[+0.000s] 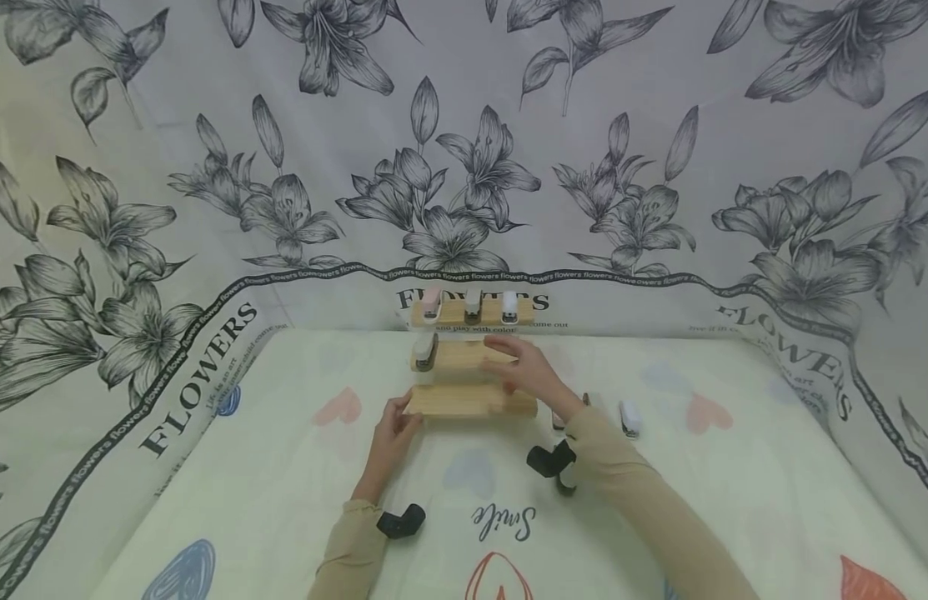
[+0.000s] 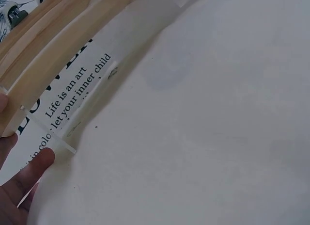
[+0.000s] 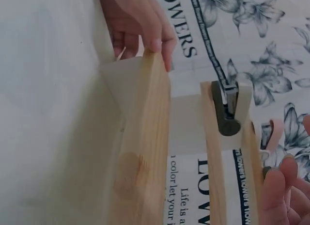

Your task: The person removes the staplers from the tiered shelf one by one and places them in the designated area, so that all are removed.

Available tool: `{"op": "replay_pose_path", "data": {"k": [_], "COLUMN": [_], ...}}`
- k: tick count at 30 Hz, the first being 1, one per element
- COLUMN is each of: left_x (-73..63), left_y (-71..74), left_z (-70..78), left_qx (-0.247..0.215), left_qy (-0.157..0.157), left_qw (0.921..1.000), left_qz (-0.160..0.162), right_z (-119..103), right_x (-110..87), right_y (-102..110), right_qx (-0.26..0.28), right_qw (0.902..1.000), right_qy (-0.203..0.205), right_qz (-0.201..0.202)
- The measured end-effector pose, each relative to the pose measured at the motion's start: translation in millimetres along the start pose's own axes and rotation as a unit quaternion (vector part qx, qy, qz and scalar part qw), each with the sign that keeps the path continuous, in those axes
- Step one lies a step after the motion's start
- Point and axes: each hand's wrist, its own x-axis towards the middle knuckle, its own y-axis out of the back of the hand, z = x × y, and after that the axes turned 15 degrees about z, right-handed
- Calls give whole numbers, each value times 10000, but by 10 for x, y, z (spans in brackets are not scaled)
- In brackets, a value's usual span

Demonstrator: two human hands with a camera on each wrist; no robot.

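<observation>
A tiered wooden rack with clear side supports stands at the far side of the table. My left hand grips the left end of its lowest board, fingers round the board's end in the right wrist view. My right hand reaches over the right part of the middle board, its fingers apart and nothing visible between them. A white-and-dark mini stapler stands at the left end of that board. On the top board are a pink stapler, a grey stapler and a white stapler.
On the table right of the rack lie a white stapler and a pink stapler, partly hidden by my right forearm. Another small item shows beside the sleeve. A flower-printed cloth rises behind the rack.
</observation>
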Motion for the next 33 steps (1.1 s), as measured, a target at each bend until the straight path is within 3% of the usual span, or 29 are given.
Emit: {"op": "replay_pose_path", "data": {"k": [5,9,13,16,20,24,29,33], "left_x": [38,38,-3,-21,-2,-19,-30,-25], "left_y": [-3,-1,-7,-23,-22,-15,-22,-18], "left_z": [-111,-127,16,44,61,210,193,184], "left_qx": [137,160,227,302,310,258,257,81], "left_qy": [21,-146,-185,-295,-324,-237,-200,-180], "left_qw": [9999,9998,9996,9991,9990,9994,9994,9998], "left_qz": [54,53,35,-34,-93,-25,115,94], "right_z": [40,46,51,-10,9,46,-56,-87], "right_x": [88,126,152,123,169,268,315,337], "right_y": [-228,-370,-454,-449,-508,-645,-769,-841], "right_qx": [373,247,135,178,485,565,416,666], "right_qw": [9990,9993,9995,9985,9966,9940,9921,9890], "right_qy": [209,237,-41,-253,-488,-879,-1157,-1309], "right_qz": [-98,-128,-265,-441,-444,-324,-253,-184]}}
